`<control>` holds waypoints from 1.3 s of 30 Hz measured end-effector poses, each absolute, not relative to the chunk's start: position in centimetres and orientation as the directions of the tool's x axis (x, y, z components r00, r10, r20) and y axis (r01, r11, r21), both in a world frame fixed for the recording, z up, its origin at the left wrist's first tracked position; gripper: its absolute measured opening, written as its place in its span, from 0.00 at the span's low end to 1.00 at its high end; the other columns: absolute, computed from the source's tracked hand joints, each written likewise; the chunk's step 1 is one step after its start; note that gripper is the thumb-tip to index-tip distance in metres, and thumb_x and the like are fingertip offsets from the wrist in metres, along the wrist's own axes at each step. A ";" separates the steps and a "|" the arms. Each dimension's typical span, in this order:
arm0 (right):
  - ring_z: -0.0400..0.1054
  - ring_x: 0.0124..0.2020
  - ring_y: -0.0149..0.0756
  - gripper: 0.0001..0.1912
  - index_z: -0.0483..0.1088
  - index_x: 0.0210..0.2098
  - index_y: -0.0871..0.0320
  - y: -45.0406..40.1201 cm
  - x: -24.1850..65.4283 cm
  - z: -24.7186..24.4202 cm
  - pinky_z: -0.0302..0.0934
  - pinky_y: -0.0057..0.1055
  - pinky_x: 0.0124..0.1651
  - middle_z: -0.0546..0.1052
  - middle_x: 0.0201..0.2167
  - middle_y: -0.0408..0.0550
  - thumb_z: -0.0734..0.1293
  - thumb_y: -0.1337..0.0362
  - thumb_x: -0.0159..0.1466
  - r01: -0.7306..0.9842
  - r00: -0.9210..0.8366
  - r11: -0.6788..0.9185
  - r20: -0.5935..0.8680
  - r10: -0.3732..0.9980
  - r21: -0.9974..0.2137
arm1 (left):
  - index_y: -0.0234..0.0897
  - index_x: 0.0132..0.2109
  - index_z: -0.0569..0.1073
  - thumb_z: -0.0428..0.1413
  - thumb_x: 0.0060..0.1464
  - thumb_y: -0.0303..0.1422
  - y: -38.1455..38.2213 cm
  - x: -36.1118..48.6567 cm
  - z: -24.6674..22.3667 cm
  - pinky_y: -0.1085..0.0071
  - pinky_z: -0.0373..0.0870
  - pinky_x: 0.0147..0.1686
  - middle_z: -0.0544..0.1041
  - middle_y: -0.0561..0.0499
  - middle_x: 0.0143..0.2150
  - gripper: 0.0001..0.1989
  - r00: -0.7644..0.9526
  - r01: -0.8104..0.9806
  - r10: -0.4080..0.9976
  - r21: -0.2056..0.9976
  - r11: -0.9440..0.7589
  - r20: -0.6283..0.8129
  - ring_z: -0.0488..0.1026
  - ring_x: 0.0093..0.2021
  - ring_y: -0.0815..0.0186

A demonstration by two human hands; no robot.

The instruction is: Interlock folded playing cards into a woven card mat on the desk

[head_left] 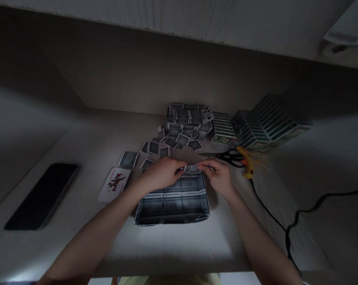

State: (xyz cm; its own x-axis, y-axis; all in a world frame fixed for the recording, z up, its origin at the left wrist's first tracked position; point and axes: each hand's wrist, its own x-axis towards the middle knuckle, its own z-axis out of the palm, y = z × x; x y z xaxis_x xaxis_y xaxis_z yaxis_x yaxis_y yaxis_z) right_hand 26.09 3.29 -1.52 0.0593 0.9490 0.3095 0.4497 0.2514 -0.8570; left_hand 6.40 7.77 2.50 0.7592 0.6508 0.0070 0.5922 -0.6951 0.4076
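Note:
A shallow open box made of blue-patterned playing cards point(174, 202) lies before me. Over its far side, a narrow piece of playing card point(191, 168) is pinched at its left end by my left hand point(164, 173). My right hand point(219, 177) pinches the same piece at its right end. Whether the piece touches the box wall, I cannot tell. Several loose cut card pieces point(153, 148) are scattered beyond my left hand. To the left lie a joker card point(116, 183) and a face-down card piece point(128, 159).
A second card-built box point(186, 115) stands at the back. Right of it are several stacked card packs point(256, 122). Black scissors point(231, 156) and a yellow glue gun point(246, 161) with a black cord point(288, 227) lie on the right. A dark phone point(42, 196) rests at left. A shelf point(179, 18) overhangs the desk.

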 end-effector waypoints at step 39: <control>0.66 0.31 0.30 0.12 0.72 0.32 0.57 6.8 25.2 5.2 0.53 0.25 0.33 0.75 0.28 0.41 0.61 0.76 0.53 0.741 -0.543 0.418 -0.103 0.833 -0.525 | 0.42 0.44 0.71 0.49 0.52 0.36 7.1 6.8 3.1 0.66 0.66 0.31 0.77 0.46 0.34 0.13 0.687 0.718 0.722 0.227 -0.658 -0.079 0.74 0.35 0.56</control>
